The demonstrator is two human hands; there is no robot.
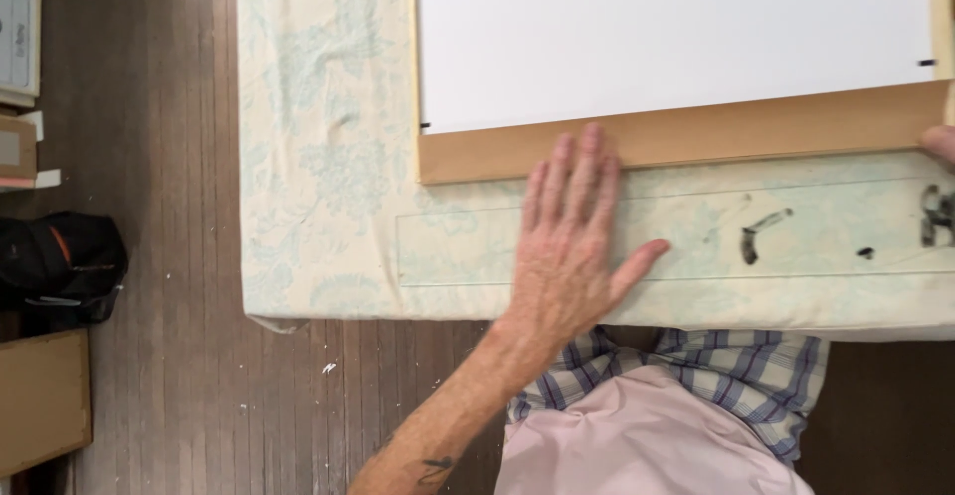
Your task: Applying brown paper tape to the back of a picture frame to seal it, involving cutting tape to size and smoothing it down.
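A wooden picture frame [696, 135] lies face down on a table covered with pale floral cloth [318, 157]; a white backing board [667, 32] fills the frame. My left hand [572, 246] lies flat and open on the cloth, its fingertips touching the frame's near edge. Only a fingertip of my right hand [940, 142] shows at the right border, against the frame's near right corner; the remainder of that hand is out of view.
Black marks [761, 231] stain the cloth to the right of my hand. Beyond the table's left edge, the wood floor holds a black bag [60, 266], a cardboard box [40, 400] and stacked boxes [18, 87].
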